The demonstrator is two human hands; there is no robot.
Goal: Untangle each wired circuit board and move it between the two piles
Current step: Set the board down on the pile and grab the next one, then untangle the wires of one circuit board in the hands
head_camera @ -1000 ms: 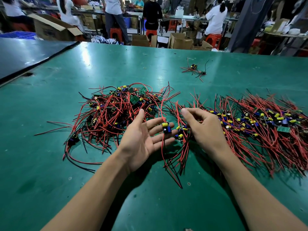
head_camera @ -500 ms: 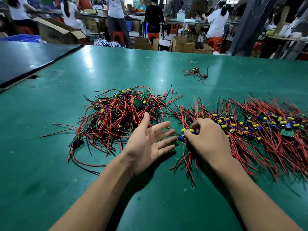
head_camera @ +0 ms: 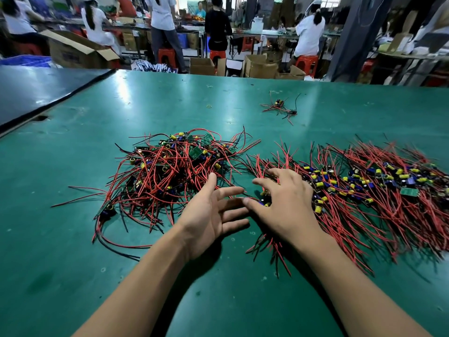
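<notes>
Green table surface (head_camera: 73, 276), one. Tangled pile (head_camera: 170, 166) of wired circuit boards, red and black leads looped over each other, green boards and yellow and blue parts showing: middle of the surface, left of centre. Combed pile (head_camera: 379, 190), leads lying roughly parallel, parts in a band along its middle: from the centre out to the right edge, just beside the tangled pile, with stray wire tips meeting across the gap. Left hand (head_camera: 209, 215): palm turned up and inward, fingers straight and apart, holding nothing, at the near side of the gap between the piles. Right hand (head_camera: 284, 205): palm down on the near left end of the combed pile, fingers spread and resting on boards and leads, thumb tip almost touching the left fingertips. Single wired board (head_camera: 279, 107): alone toward the far edge. Small yellow ring (head_camera: 209, 106): near it, to its left. Dark surface (head_camera: 36, 93): adjoining the far left corner. Beyond the far edge: cardboard boxes (head_camera: 260, 66), red stools (head_camera: 306, 62), people at benches.
</notes>
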